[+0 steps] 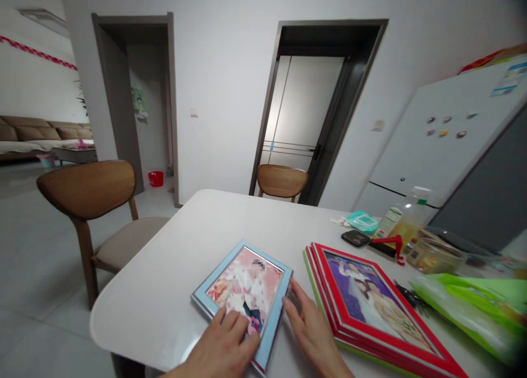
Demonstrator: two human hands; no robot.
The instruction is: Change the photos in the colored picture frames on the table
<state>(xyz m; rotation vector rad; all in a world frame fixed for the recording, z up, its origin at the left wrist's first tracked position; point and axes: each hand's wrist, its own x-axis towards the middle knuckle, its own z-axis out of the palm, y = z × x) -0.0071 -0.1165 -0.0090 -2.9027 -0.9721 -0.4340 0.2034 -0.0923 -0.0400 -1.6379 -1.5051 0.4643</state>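
A light-blue photo frame (275,329) lies at an angle on the white table, with a silver outer edge and a pinkish photo inside. My left hand (225,337) rests over its lower left part, fingers laid loosely on the photo and covering some of it. At the frame's right edge is my right hand (309,326), its thumb on the rim and its fingers closed along the side. Just right of that hand is a stack of larger frames; the top one is a red photo frame (341,290) with a wedding photo, above another red one and a green one.
Along the right side are a green plastic bag (473,306), a clear tub (435,255), a bottle (405,218), a black wallet-like item (355,238) and a teal wipes packet (362,221). Wooden chairs stand left (88,188) and behind the table (282,180).
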